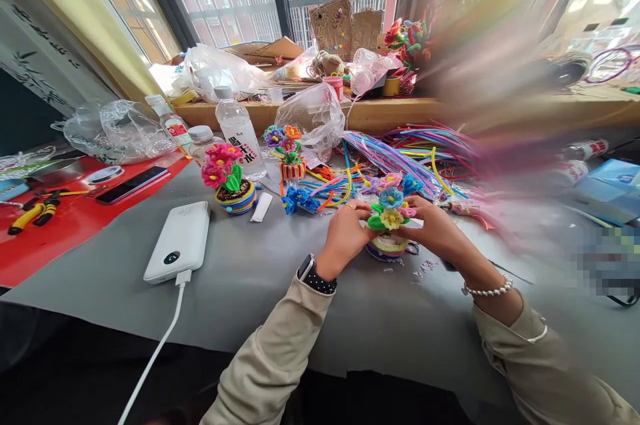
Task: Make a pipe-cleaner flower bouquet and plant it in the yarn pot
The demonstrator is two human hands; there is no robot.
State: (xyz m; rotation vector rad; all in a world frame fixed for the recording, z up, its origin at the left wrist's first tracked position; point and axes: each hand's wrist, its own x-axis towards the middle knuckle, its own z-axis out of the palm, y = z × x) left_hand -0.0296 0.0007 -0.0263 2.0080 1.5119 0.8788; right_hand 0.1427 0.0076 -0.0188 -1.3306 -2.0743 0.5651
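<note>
A bunch of pipe-cleaner flowers [391,208] in blue, yellow, pink and purple, with green leaves, stands upright in a small striped pot [387,248] in front of me. My left hand [349,233] closes on the bunch from the left, its fingertips by the green leaves. From the right, my right hand [436,228] grips it just under the blooms; the fingertips of both hands are partly hidden behind the flowers. Small pale scraps [425,268] lie beside the pot.
A pot of pink flowers [235,185], another small flower pot [291,161] and blue pipe-cleaner flowers [300,199] stand or lie to the left. A power bank [180,241] with a white cable is nearer. Behind are bottles [239,128] and bundled pipe cleaners [395,158]. The right side is blurred.
</note>
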